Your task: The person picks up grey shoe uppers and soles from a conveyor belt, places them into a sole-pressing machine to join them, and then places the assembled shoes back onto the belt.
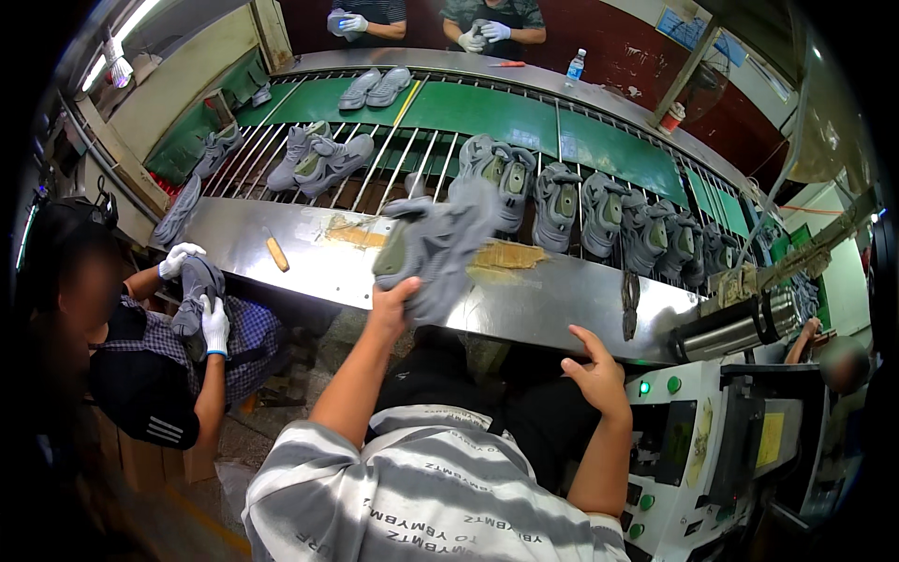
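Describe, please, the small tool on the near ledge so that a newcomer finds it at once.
Along the rollers runs a long metal ledge, nearest the wearer. On its left part, left of the brown patches, lies the tool. Its short yellowish handle stands out from the grey shoes.

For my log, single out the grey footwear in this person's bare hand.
The blurred grey, green-lined footwear held in the bare left hand; other grey shoes rest on the steel-rod conveyor or in white gloves.

Motion blurs the gray sneakers (435, 253) in the left hand (393, 304); two co-workers (494, 15) beyond the far edge of the steel-edged bench (581, 302) are cropped.
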`<state>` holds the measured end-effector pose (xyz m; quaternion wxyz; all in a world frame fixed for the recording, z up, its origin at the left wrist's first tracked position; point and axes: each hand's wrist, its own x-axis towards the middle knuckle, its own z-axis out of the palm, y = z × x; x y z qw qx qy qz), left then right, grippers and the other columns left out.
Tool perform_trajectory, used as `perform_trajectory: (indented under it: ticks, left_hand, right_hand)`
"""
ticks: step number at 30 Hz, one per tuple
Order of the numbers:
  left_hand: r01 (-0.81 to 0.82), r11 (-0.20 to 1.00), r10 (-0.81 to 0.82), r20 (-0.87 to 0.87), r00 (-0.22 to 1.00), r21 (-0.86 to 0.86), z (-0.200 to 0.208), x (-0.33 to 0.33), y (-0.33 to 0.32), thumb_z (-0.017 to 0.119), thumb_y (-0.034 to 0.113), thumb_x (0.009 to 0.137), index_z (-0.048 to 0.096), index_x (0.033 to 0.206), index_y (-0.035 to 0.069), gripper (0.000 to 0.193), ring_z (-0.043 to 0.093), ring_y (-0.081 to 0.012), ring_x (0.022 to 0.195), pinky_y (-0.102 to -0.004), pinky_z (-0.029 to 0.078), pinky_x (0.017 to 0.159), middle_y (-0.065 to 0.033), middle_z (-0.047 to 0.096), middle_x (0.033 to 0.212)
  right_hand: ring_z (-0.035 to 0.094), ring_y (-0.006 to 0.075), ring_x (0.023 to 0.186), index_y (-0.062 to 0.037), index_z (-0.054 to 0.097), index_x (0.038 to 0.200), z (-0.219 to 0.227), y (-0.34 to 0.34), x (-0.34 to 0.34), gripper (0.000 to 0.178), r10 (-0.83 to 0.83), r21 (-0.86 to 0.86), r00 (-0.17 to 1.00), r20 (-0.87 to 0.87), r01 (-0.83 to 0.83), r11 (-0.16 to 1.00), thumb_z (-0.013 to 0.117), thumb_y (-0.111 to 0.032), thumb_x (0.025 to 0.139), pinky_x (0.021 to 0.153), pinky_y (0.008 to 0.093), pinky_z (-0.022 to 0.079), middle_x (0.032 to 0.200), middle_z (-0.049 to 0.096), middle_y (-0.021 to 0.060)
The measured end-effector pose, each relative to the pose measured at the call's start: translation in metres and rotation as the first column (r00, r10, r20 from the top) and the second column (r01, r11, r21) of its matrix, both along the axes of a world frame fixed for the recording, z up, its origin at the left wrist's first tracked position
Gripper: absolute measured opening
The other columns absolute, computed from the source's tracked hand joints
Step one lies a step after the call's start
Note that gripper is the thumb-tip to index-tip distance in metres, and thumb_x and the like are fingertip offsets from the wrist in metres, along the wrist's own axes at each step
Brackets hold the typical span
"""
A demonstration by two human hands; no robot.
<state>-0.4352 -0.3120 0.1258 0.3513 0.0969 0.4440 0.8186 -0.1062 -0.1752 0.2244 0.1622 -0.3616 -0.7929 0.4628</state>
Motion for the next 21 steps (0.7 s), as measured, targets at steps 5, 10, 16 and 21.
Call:
perform_trajectory:
  ticks: [5,10,16,21]
  left_hand:
    - [-0.448,0.766,-0.017,-0.711,0.703,-0.462,-0.049,-0.067,-0.037,0.082,0.012,0.065,0.048,0.127,-0.002,0.072,0.058,-0.0201,0.101,-0.0320,0.046,0.090,-0.0118,0.060,0.111]
    - [-0.479,0.815,0.102,-0.732,0.673,-0.326,-0.079,-0.103,0.008,0.080,0.015,0.065,0.046,0.129,0.002,0.074,0.058,-0.0238,0.104,-0.0343,0.044,0.092,-0.0147,0.059,0.115]
    - [-0.596,0.719,0.081,-0.808,0.583,-0.358,-0.081,-0.176,0.118,0.081,0.026,0.064,0.049,0.129,0.007,0.074,0.061,-0.0282,0.104,-0.0361,0.046,0.089,-0.0155,0.063,0.112]
    - [-0.558,0.733,-0.015,-0.830,0.558,-0.389,-0.114,-0.238,0.170,0.082,0.030,0.062,0.050,0.130,0.010,0.078,0.063,-0.0286,0.101,-0.0375,0.048,0.087,-0.0160,0.066,0.110]
  right_hand:
    - [0.045,0.0360,0.124,-0.0063,0.043,0.137,-0.119,0.052,0.052,0.070,-0.554,0.253,0.740,0.381,0.493,0.833,0.071,-0.032,0.078,0.102,0.0419,0.038,0.138,0.045,0.0187]
    - [0.036,0.0417,0.130,-0.0124,0.021,0.148,-0.193,0.063,0.097,0.093,-0.685,0.268,0.446,0.576,0.688,0.674,0.071,-0.040,0.075,0.105,0.0482,0.037,0.148,0.029,0.0200]
    - [0.035,0.0416,0.131,-0.0092,0.021,0.148,-0.207,0.079,0.097,0.095,-0.643,0.251,0.332,0.690,0.724,0.643,0.067,-0.048,0.075,0.104,0.0487,0.037,0.149,0.027,0.0218]
    - [0.041,0.0440,0.126,-0.0046,0.023,0.146,-0.209,0.089,0.093,0.099,-0.638,0.272,0.344,0.689,0.693,0.667,0.069,-0.049,0.071,0.101,0.0482,0.040,0.144,0.032,0.0265]
